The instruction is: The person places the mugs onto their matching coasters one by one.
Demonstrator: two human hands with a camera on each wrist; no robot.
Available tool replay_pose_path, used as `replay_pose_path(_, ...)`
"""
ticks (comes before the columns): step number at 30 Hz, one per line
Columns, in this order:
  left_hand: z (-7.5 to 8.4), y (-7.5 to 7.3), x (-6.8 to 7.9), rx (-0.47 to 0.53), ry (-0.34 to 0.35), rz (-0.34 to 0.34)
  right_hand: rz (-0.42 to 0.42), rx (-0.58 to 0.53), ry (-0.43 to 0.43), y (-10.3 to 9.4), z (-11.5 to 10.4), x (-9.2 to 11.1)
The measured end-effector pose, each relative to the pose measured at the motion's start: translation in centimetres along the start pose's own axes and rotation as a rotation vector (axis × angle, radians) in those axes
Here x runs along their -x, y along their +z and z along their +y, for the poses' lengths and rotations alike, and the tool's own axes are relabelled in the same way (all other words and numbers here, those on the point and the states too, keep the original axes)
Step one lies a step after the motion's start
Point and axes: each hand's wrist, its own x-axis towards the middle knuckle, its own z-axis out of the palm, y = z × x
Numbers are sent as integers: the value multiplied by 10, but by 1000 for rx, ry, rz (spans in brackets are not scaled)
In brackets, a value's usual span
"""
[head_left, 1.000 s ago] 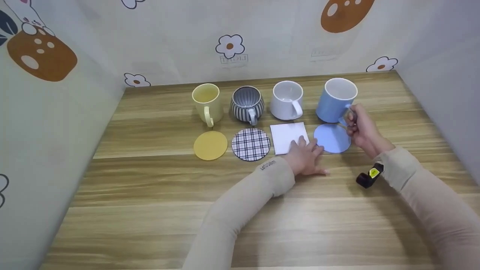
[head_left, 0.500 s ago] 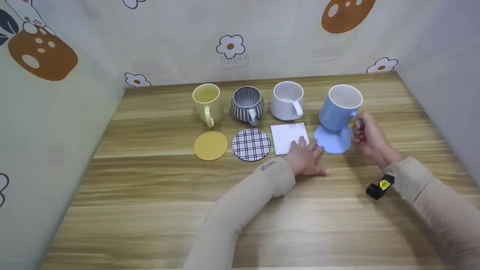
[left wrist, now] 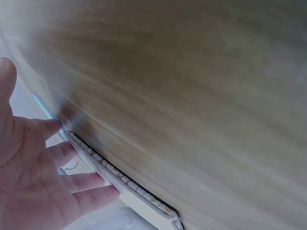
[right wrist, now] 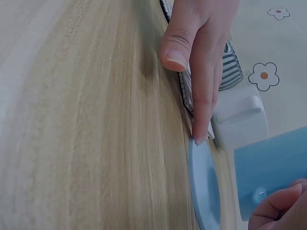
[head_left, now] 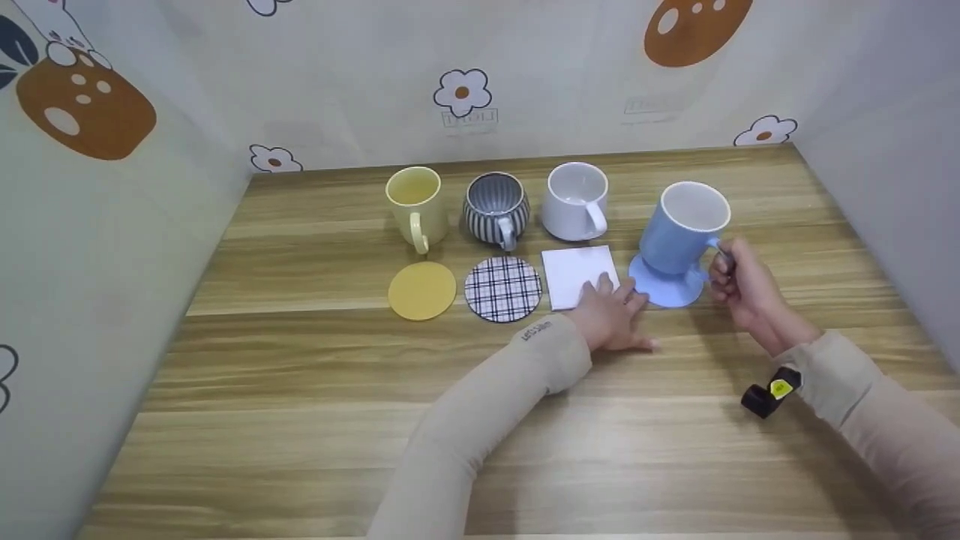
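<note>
My right hand (head_left: 752, 289) grips the handle of a tall blue mug (head_left: 673, 238). In the head view the mug overlaps a round blue coaster (head_left: 669, 291); the right wrist view shows its base apart from that coaster (right wrist: 204, 184). My left hand (head_left: 609, 313) lies with fingers spread, fingertips on the square white coaster (head_left: 570, 270) and one at the blue coaster's left edge. Behind the white coaster stands a white mug (head_left: 566, 214). In the left wrist view, the straight fingers of the left hand (left wrist: 43, 177) reach the edge of the white coaster (left wrist: 144, 208).
Left of the white mug stand a striped grey mug (head_left: 491, 225) and a yellow mug (head_left: 427, 217). In front of them lie a plaid round coaster (head_left: 502, 289) and a yellow round coaster (head_left: 421, 291). Patterned walls (head_left: 360, 97) border the wooden table (head_left: 300, 390) at the back and sides.
My right hand has brought the blue mug towards me and slightly right, from behind the blue coaster to over it. The left hand has stayed in place.
</note>
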Motion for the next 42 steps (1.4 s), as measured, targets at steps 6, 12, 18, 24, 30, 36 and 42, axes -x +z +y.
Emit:
replay_pose_path(6, 1, 0, 1, -13, -8, -2, -6, 21, 0, -1, 3, 6)
replay_pose_path(12, 1, 1, 0, -35, -15, 3, 1, 34, -8, -2, 6, 9)
replay_pose_path(18, 2, 0, 2, -30, -8, 17, 14, 48, -25, -3, 9, 13)
replay_pose_path(24, 1, -2, 5, -23, -6, 25, 5, 57, -23, -3, 10, 14)
replay_pose_path(30, 1, -2, 6, -12, -4, 29, 16, 76, -11, -3, 13, 13)
replay_pose_path(36, 1, -2, 6, -5, 0, 35, 29, 93, 2, -3, 16, 14)
replay_pose_path(42, 1, -3, 6, 1, -9, 25, 32, 105, 6, -3, 18, 15)
